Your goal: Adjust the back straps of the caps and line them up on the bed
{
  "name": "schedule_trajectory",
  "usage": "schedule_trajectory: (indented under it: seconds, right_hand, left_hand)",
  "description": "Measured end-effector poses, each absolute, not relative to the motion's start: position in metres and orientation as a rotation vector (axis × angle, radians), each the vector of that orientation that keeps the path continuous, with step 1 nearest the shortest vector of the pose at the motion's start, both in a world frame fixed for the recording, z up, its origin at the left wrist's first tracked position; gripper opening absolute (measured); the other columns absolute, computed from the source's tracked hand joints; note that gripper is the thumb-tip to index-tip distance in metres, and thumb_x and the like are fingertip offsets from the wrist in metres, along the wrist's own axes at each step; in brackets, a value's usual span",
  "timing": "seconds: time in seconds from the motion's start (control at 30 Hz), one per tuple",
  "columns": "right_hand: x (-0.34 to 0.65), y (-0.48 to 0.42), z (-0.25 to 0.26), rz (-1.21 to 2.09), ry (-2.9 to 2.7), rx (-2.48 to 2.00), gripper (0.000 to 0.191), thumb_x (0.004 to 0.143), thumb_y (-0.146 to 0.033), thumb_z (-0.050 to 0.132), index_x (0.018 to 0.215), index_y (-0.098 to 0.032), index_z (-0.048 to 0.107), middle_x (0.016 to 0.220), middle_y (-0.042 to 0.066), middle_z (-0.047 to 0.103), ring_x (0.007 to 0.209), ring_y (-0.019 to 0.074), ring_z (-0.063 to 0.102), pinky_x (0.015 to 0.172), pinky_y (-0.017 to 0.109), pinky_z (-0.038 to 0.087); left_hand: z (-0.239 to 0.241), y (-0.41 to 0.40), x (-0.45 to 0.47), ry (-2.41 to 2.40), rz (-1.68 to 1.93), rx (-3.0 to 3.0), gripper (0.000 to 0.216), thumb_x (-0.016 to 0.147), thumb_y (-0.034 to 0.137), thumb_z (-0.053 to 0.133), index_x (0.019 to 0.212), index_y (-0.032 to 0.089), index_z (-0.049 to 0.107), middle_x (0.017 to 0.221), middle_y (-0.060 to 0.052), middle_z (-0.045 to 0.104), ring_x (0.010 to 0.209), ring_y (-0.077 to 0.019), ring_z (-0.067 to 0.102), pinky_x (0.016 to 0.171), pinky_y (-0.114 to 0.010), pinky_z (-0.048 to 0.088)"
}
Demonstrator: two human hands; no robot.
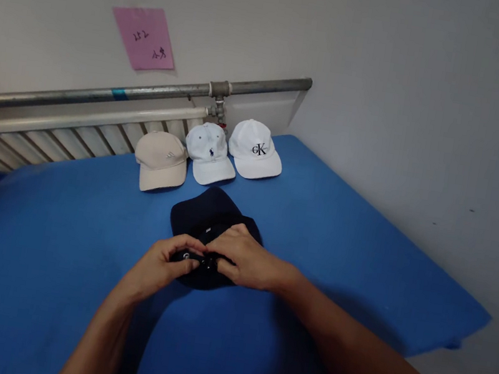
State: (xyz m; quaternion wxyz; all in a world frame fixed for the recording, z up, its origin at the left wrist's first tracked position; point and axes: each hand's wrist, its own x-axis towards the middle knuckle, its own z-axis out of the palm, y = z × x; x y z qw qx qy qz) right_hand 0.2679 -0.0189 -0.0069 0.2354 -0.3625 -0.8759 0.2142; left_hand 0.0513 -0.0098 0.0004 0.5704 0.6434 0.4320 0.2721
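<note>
A dark navy baseball cap (pixel 201 211) lies on the blue-covered table (pixel 79 248), its brim pointing away from me and its inside partly showing. My left hand (pixel 166 262) pinches the strap at the cap's near edge between thumb and fingers. From the other side, my right hand (pixel 243 255) grips the same strap area, fingers curled close to the left fingertips. A small dark buckle (pixel 209 263) shows between the two hands. Fingers cover much of the strap, so how it is fastened cannot be made out.
Behind the navy cap stand a beige cap (pixel 162 157), a pale cap with a small horse logo (pixel 211 152) and a white cap with black letters (pixel 255 150). A radiator (pixel 71 143) and a metal pipe (pixel 164 92) run along the wall. Pink paper (pixel 144 39) hangs above.
</note>
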Motion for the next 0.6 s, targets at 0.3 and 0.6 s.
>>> schedule_trajectory:
  seconds: [0.3,0.6]
  right_hand:
    - [0.263,-0.019,-0.006,0.917,-2.172,-0.941,0.018,0.083,-0.013,0.052,0.088,-0.018,0.069,0.080,0.000,0.069,0.078,0.0133,0.060,0.081,0.028,0.041]
    - [0.266,-0.011,-0.008,1.025,-1.459,-1.222,0.013,0.079,-0.018,0.046,0.072,-0.019,0.057,0.068,-0.002,0.059,0.067,0.0129,0.053,0.067,0.026,0.038]
  left_hand:
    - [-0.001,-0.008,0.041,0.957,0.722,1.358,0.019,0.074,0.026,0.073,0.093,0.023,0.071,0.088,-0.001,0.070,0.079,-0.0137,0.061,0.071,-0.022,0.045]
    - [-0.003,-0.008,0.032,0.782,0.895,1.335,0.014,0.078,0.023,0.071,0.092,0.023,0.071,0.086,-0.001,0.070,0.080,-0.0131,0.063,0.075,-0.022,0.048]
